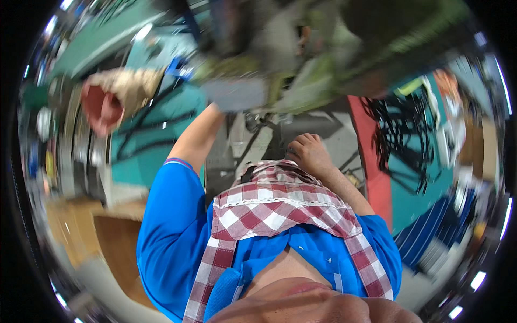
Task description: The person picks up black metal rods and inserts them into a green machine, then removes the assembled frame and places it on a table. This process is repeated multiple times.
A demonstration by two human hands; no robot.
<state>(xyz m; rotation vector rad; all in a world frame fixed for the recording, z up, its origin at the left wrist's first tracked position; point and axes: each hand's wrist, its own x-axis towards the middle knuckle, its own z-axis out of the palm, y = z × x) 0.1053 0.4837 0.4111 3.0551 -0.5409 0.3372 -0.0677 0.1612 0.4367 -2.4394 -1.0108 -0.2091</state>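
A large blurred machine, grey and green [318, 59], fills the top middle. My left arm [199, 134] reaches up and forward to it, and the left hand is hidden behind the machine's grey block [235, 92]. My right hand [311, 154] is low, just in front of my checked apron [291, 204] and below the machine. Its fingers are curled in; a dark bit shows by the fingertips, but I cannot make out what they hold, if anything.
To the left, a beige roll with a reddish hollow end [102, 105] lies by a green table [129, 156]. On the right, a tangle of black straps or cords [404, 134] rests on another green surface beside a red edge [371, 151]. An open cardboard box [121, 242] stands at lower left.
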